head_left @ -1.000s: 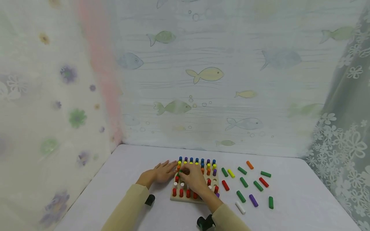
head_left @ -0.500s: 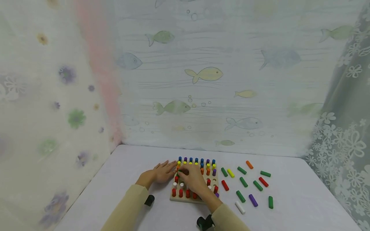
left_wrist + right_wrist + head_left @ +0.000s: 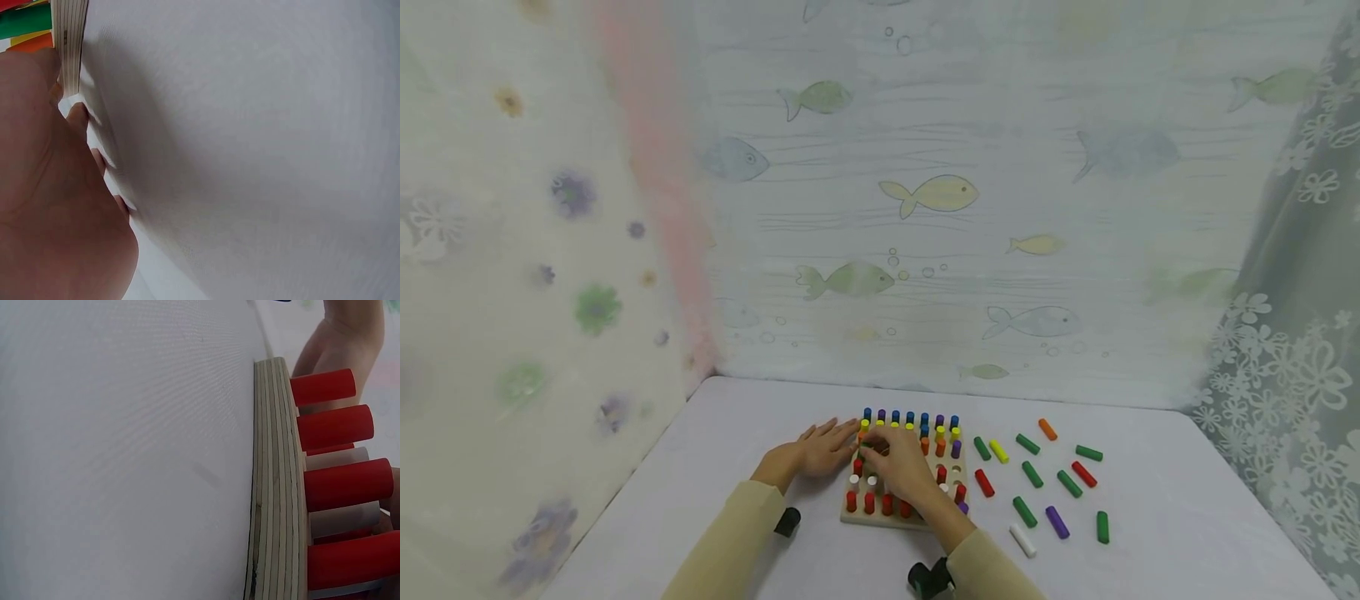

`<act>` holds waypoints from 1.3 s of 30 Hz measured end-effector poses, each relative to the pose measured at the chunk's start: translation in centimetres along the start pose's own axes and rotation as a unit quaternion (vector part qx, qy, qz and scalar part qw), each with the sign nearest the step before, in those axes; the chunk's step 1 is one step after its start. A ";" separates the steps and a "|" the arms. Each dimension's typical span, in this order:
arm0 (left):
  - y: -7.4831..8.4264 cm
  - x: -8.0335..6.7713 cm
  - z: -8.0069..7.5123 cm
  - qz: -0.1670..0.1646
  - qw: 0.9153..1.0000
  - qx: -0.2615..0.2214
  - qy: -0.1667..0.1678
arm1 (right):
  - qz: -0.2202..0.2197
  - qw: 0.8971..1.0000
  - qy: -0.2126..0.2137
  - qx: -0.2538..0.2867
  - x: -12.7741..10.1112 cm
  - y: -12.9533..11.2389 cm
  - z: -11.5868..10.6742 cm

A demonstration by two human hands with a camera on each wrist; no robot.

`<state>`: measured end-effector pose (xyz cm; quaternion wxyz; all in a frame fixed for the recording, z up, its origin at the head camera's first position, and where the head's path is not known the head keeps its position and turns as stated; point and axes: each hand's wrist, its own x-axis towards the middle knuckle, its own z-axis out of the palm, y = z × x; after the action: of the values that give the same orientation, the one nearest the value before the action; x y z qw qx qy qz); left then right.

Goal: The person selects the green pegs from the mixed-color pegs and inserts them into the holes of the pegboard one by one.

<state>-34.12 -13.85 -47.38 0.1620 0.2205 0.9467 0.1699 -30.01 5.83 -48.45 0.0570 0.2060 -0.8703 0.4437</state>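
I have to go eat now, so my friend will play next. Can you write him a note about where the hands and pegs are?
Left hand: flat on the table, fingers straight, against the left edge of the wooden pegboard.
Right hand: over the board, its grip pinching a green peg near the left side.
Done: many pegs stand in the board, blue along the far row, red along the near row; several holes show bare.
Left: loose pegs lie on the table right of the board, among them a white peg and a purple peg.
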 end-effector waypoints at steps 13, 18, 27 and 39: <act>0.0 0.0 0.0 0.000 1.000 0.001 -0.001 | -0.005 1.000 -0.015 -0.015 -0.3 -0.6 -0.3; 0.0 0.1 -0.1 -0.005 1.000 0.006 0.000 | -0.001 1.000 -0.019 -0.019 -0.2 -0.4 -0.3; 0.0 0.4 0.1 -0.010 1.000 0.008 -0.001 | -0.014 0.998 -0.046 -0.030 -0.4 -0.8 -1.4; 0.1 0.1 0.3 -0.015 1.000 0.008 0.003 | -0.038 0.997 -0.035 -0.052 -2.3 -1.1 -4.7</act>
<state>-34.07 -13.68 -47.65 0.1604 0.2070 0.9516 0.1606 -27.90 9.73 -45.44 0.0541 0.2506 -0.8853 0.3880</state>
